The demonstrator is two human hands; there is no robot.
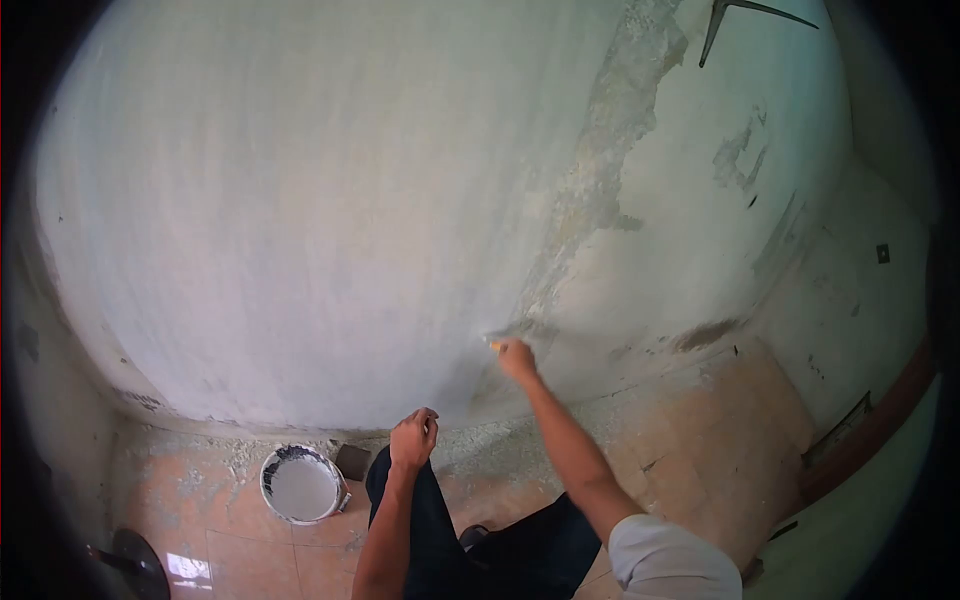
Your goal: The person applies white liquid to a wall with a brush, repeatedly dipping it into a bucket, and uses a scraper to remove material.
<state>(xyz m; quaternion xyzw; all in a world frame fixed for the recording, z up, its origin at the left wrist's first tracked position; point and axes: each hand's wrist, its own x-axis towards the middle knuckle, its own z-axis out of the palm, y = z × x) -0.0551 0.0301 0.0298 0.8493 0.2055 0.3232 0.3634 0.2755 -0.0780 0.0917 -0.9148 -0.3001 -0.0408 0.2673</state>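
Note:
My right hand (516, 360) is closed around a small yellow-handled scraper (495, 344), held against the lower part of the wall (330, 220). Its blade is hard to make out. Just above and beside it runs a rough grey strip (590, 200) where the wall's coating is gone. My left hand (413, 438) is beside my bent knee, close to the foot of the wall, with its fingers curled in; whether anything is inside them does not show. To its left, on the floor, stands a white bucket (337, 497) of pale paste with dark smears inside its rim.
A dark square piece (352, 461) lies beside the bucket. Crumbs and dust cover the tiled floor (250, 550) along the wall. A round dark object (138, 562) stands at lower left. High on the right, a dark metal bracket (712, 35) sticks out from the wall.

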